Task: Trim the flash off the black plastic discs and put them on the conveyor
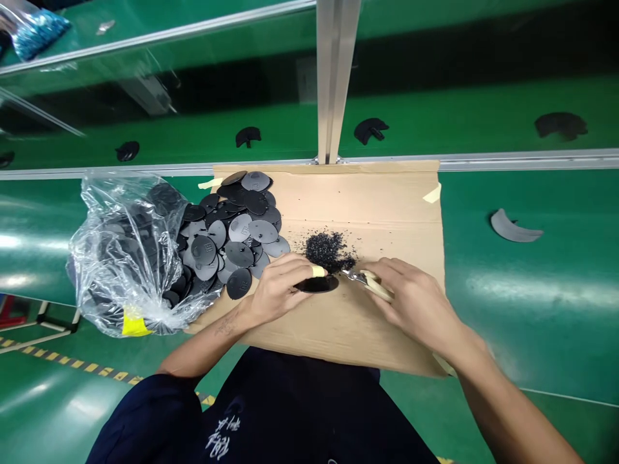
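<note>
Between the fingers of my left hand (pixel 282 287) is a black oval plastic disc (pixel 316 284), held almost level over the cardboard. Yellow tape wraps one fingertip of that hand. My right hand (pixel 411 298) is closed around a pair of cutting pliers (pixel 370 282) with cream handles; their metal jaws point left, just to the right of the disc. Directly beyond the disc lies a heap of small black plastic scraps (pixel 326 250). Many similar dark discs (pixel 239 241) are piled left of my left hand, partly spilling from a clear plastic bag (pixel 130 258).
A cardboard sheet (pixel 387 206), taped at its far corners, covers the green bench. A metal post (pixel 333 84) rises behind it. Curved black parts (pixel 371 130) lie on the green belt beyond the rail. One grey curved piece (pixel 515 227) sits to the right.
</note>
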Demonstrator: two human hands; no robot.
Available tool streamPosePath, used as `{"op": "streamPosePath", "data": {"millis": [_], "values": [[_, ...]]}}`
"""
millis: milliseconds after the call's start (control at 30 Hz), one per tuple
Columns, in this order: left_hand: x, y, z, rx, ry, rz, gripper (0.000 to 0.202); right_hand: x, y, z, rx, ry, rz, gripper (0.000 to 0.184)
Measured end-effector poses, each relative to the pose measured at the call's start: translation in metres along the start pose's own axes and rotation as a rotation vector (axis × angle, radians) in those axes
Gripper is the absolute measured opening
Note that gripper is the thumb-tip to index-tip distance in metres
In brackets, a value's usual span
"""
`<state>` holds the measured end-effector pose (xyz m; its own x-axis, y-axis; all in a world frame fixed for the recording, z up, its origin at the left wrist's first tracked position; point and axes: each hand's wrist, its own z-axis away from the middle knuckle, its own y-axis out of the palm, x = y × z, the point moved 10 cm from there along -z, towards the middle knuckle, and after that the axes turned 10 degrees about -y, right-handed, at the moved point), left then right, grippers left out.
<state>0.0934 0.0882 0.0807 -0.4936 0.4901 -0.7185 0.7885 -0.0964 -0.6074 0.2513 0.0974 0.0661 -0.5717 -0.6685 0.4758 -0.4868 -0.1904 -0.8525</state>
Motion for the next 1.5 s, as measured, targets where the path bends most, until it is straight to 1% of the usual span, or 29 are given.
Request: {"op": "streamPosePath", "data": {"millis": [67,133,300,400,467,533,600,633,667,733,800,833,900,967,1033,1133,1267,1500], "values": [[-0.004,-0.004,-0.001,-0.018,-0.003,0.097,0.013,0.007,-0.003,0.000,-0.079,-0.024,-0.125,0.018],[-0.008,-0.006,-0.002,-0.032,-0.004,0.165,0.015,0.016,-0.005,0.000,-0.139,-0.056,-0.179,0.019],[-0.012,-0.009,0.001,-0.065,0.000,0.259,0.021,0.032,-0.007,-0.002,-0.221,-0.146,-0.127,0.018],[-0.013,-0.010,0.004,-0.071,0.010,0.255,0.020,0.040,-0.011,-0.004,-0.258,-0.204,-0.101,0.018],[-0.016,-0.009,0.005,-0.055,0.030,0.170,0.017,0.051,-0.015,-0.006,-0.269,-0.256,-0.003,0.019],[-0.019,-0.004,0.006,-0.034,0.070,-0.017,0.016,0.066,-0.016,-0.009,-0.258,-0.327,0.164,0.022],[-0.022,0.004,0.007,0.009,0.112,-0.227,0.021,0.080,-0.015,-0.010,-0.232,-0.396,0.283,0.022],[-0.021,0.008,0.007,0.037,0.121,-0.297,0.024,0.084,-0.015,-0.010,-0.221,-0.419,0.281,0.021],[-0.019,0.010,0.007,0.058,0.118,-0.328,0.026,0.085,-0.016,-0.010,-0.218,-0.429,0.234,0.021],[-0.015,0.008,0.007,0.060,0.075,-0.260,0.027,0.078,-0.022,-0.008,-0.238,-0.400,0.057,0.020],[-0.008,0.001,0.006,0.032,-0.016,-0.082,0.022,0.059,-0.027,-0.005,-0.273,-0.310,-0.066,0.020],[-0.003,-0.003,0.006,0.018,-0.070,0.021,0.020,0.049,-0.029,-0.004,-0.285,-0.260,-0.067,0.020],[0.005,-0.005,0.007,0.012,-0.172,0.221,0.016,0.034,-0.028,-0.003,-0.277,-0.189,0.011,0.020],[0.010,-0.003,0.010,0.014,-0.242,0.388,0.015,0.029,-0.022,-0.005,-0.243,-0.176,0.080,0.019],[0.012,-0.002,0.012,0.005,-0.272,0.505,0.015,0.030,-0.015,-0.008,-0.214,-0.190,0.092,0.016],[0.015,-0.002,0.014,-0.038,-0.287,0.558,0.017,0.034,-0.009,-0.012,-0.203,-0.185,0.089,0.015],[0.018,-0.001,0.016,-0.058,-0.296,0.565,0.023,0.037,-0.010,-0.014,-0.204,-0.193,0.136,0.018],[0.018,-0.001,0.018,-0.103,-0.258,0.632,0.018,0.042,-0.013,-0.017,-0.176,-0.272,0.145,0.019]]}}
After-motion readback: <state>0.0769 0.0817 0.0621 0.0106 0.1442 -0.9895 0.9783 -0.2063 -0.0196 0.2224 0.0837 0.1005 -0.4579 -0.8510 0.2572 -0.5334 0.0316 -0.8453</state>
